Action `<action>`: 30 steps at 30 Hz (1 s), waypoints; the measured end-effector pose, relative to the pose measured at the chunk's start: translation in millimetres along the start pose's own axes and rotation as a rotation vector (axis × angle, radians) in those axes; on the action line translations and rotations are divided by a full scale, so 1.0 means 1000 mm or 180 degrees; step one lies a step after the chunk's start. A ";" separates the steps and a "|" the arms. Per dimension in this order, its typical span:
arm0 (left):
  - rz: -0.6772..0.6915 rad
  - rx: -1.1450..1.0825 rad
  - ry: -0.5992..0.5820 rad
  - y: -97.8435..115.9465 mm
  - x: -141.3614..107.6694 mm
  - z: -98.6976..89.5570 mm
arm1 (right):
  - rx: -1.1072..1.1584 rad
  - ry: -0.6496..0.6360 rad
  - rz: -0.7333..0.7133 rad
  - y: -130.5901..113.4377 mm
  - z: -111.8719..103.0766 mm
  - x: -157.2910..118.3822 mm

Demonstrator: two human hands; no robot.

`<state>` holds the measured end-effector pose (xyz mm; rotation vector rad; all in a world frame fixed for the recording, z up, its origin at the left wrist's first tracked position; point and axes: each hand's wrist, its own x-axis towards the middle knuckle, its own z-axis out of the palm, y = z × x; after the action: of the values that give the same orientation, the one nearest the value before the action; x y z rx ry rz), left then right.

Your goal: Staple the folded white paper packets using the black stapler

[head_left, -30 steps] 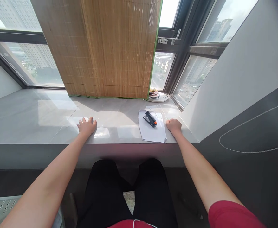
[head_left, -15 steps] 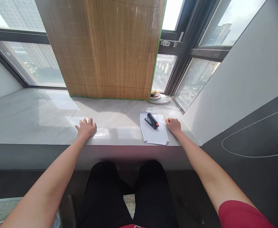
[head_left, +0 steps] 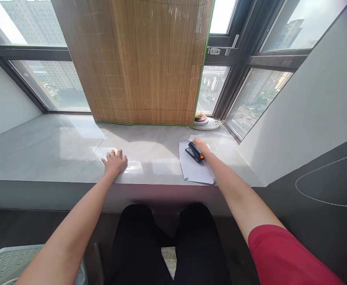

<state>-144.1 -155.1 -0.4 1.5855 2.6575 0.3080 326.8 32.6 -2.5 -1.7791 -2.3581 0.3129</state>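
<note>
White sheets of paper (head_left: 195, 173) lie on the grey windowsill (head_left: 149, 144), near its front edge. On them rests a black stapler (head_left: 194, 152) with an orange part at its near end. My right hand (head_left: 201, 145) is over the upper right of the paper, right beside the stapler's far end; its fingers point left and look pressed together, and what they hold, if anything, is hidden. Further left, my left hand (head_left: 114, 162) lies flat on the sill with its fingers spread and nothing in it.
A bamboo blind (head_left: 146, 63) hangs in front of the window down to the sill. Stacked plates (head_left: 205, 123) stand in the back right corner. A light perforated basket (head_left: 13, 261) is on the floor at the lower left.
My right hand has moved left, from beside the paper to over it near the stapler. My left hand stays spread on the sill. The whole view has shifted slightly.
</note>
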 end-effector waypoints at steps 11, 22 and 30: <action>0.0008 -0.0045 0.0024 0.003 -0.003 -0.002 | 0.0447 -0.0082 -0.0762 -0.190 0.062 0.007; 0.0038 0.0007 0.0058 0.001 -0.003 0.002 | 0.0847 0.0272 -0.1016 -0.276 0.081 -0.002; 0.0039 -0.0059 0.0036 -0.001 -0.001 0.004 | 0.0513 0.0606 -0.0113 -0.188 0.021 -0.021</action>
<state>-143.8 -156.0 -4.9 1.6003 2.6462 0.3419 153.2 -39.3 27.9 -1.6159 -2.1656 0.3047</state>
